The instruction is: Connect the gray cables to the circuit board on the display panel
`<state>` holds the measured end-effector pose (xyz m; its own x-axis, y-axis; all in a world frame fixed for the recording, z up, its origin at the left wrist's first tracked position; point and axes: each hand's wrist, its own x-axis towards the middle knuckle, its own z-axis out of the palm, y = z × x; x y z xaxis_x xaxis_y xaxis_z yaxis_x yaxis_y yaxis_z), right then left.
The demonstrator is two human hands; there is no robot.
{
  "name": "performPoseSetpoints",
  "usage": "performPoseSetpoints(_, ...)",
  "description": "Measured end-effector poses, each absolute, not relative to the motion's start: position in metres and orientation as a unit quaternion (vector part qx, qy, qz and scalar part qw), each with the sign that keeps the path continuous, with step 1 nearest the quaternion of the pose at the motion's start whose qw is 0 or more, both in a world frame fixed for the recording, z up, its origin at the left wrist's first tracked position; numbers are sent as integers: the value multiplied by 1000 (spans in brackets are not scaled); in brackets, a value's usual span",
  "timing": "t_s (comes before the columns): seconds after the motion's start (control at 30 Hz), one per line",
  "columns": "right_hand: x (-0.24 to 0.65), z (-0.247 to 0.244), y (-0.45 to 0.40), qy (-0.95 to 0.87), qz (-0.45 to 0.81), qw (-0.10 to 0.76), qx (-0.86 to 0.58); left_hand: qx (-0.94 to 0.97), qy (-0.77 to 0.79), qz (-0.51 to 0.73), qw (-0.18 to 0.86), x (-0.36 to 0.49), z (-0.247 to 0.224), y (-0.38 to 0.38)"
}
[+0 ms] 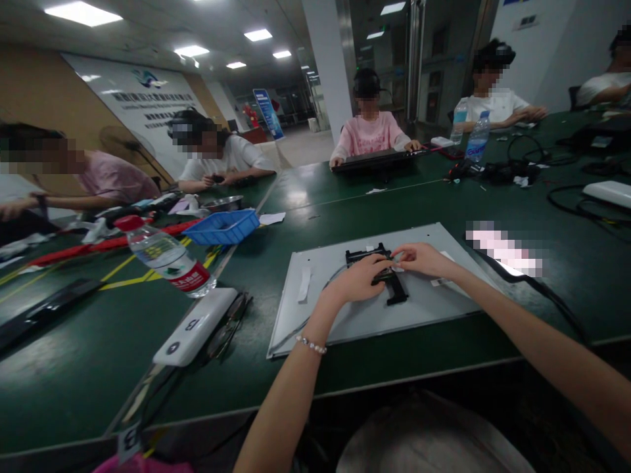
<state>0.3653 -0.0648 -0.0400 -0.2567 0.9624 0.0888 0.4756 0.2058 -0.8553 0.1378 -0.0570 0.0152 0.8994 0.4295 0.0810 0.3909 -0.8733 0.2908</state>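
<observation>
Fingers (378,263) of my left hand (359,281) lie curved over the black bracket (396,290) on the panel (379,323); those of my right hand (424,260) draw together at its far edge, but I can't tell whether they pinch anything. Left of the panel I have glasses (227,326), a rounded white power bank (197,327), a clear red-capped bottle (170,257) and a ribbed blue basket (200,235); to its right, a phone (500,251). Matt and angular, the bracket sits mid-panel, partly hidden by my hands. Smooth, pale and flat, the panel rests on the glossy green table (305,197).
</observation>
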Motion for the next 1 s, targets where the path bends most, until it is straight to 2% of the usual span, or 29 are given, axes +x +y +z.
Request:
performPoseSetpoints(0.27, 364, -43, -64, -707, 340, 357, -507, 960, 205, 84, 172, 137, 15, -53)
performPoseSetpoints(0.53, 369, -36, -67, -717, 344, 337, -505, 953, 183, 92, 223, 133, 17, -48)
performPoseSetpoints(1.0, 369, -16, -78, -648, 401, 340, -551, 949, 240, 82, 187, 130, 11, -47)
